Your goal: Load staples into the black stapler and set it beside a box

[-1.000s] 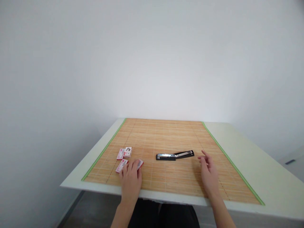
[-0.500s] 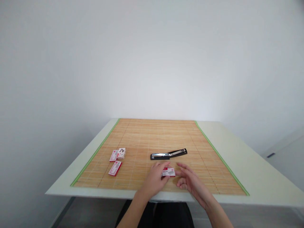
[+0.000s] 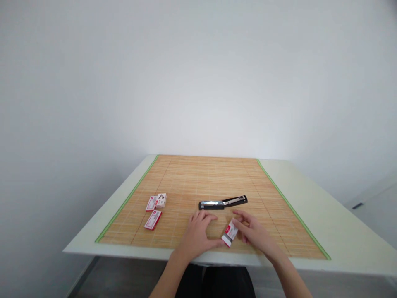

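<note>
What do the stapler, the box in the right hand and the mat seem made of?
Open stapler: bright, reflective strip suggests polished metal; black parts, plastic or painted metal. Staple box: probably smooth card, given flat printed faces and crisp edges. Mat: matt, fine straw-coloured slats suggest bamboo; green edging, possibly cloth.

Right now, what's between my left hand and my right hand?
In the head view, a red-and-white box is between your open left hand and your right hand, which grips the box's far end.
</note>
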### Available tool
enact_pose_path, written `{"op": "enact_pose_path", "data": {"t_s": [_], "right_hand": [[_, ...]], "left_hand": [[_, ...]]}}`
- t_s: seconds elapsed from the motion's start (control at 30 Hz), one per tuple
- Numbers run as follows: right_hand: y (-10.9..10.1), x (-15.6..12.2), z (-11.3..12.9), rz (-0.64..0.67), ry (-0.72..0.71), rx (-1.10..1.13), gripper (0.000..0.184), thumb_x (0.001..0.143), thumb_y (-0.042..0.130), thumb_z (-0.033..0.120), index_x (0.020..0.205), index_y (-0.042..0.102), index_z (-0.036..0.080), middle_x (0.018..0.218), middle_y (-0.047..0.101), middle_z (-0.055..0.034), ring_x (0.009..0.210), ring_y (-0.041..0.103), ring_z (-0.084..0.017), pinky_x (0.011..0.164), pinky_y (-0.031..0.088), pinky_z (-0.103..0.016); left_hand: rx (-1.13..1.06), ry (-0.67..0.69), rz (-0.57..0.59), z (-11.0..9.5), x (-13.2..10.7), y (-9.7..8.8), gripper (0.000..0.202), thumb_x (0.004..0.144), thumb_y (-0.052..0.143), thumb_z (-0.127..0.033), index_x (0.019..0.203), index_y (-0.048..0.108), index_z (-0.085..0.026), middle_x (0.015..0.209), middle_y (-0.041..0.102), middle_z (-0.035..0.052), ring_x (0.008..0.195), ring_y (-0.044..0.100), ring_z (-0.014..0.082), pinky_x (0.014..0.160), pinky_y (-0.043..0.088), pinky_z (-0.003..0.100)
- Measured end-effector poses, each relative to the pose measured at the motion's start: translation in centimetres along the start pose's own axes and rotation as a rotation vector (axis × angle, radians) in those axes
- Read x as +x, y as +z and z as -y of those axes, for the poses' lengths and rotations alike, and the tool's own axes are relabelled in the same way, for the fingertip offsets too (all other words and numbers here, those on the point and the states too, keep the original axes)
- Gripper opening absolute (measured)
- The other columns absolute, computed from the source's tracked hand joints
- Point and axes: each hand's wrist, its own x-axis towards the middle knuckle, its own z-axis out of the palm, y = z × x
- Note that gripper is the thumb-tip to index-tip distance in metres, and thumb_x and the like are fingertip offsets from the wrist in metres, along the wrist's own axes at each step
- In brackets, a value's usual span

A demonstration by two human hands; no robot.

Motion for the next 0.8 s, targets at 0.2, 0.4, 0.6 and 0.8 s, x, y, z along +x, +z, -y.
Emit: {"op": "enact_pose_path", "data": {"t_s": [0.2, 0.4, 0.6, 0.8], "right_hand": [[2.5, 0.3, -1.8, -0.206, 0.034, 0.185, 0.051, 0.084, 0.073, 0.049, 0.124, 0.058, 0.021, 0.083, 0.07, -0.0015, 0.05, 0.063, -0.014, 0.045, 0.049, -0.026], [4.9, -0.8, -1.9, -0.392, 0.005, 0.287, 0.063, 0.078, 0.076, 0.058, 0.125, 0.054, 0.022, 0.074, 0.07, 0.0005, 0.047, 0.061, -0.016, 0.042, 0.048, -0.027], [4.1, -1.2, -1.7, -0.447, 0.027, 0.078, 0.059, 0.08, 0.067, 0.067, 0.117, 0.06, 0.021, 0.078, 0.07, -0.001, 0.044, 0.062, -0.016, 0.038, 0.044, -0.026], [4.3, -0.3, -1.4, -0.262, -0.033, 0.026, 0.057, 0.084, 0.065, 0.061, 0.123, 0.057, 0.02, 0.082, 0.071, -0.0027, 0.044, 0.058, -0.014, 0.038, 0.039, -0.025]], "left_hand": [[-0.03, -0.009, -0.032, -1.8, -0.5, 0.8, 0.072, 0.061, 0.091, -0.062, 0.121, 0.065, -0.031, 0.121, 0.064, 0.0038, 0.116, 0.054, 0.0308, 0.101, 0.04, 0.044], [0.03, -0.056, -0.067, -2.5, -0.5, 2.0, 0.031, 0.078, 0.082, -0.038, 0.104, 0.067, -0.029, 0.108, 0.065, 0.0015, 0.107, 0.056, 0.0263, 0.092, 0.04, 0.04], [0.004, -0.055, -0.066, -0.3, 0.1, 0.1, 0.028, 0.08, 0.078, -0.029, 0.106, 0.068, -0.03, 0.11, 0.065, 0.0014, 0.11, 0.057, 0.0251, 0.097, 0.041, 0.038], [-0.005, -0.042, -0.025, 0.5, 0.1, -0.4, 0.032, 0.081, 0.08, -0.04, 0.11, 0.07, -0.032, 0.112, 0.066, 0.0014, 0.112, 0.057, 0.0261, 0.098, 0.041, 0.039]]}}
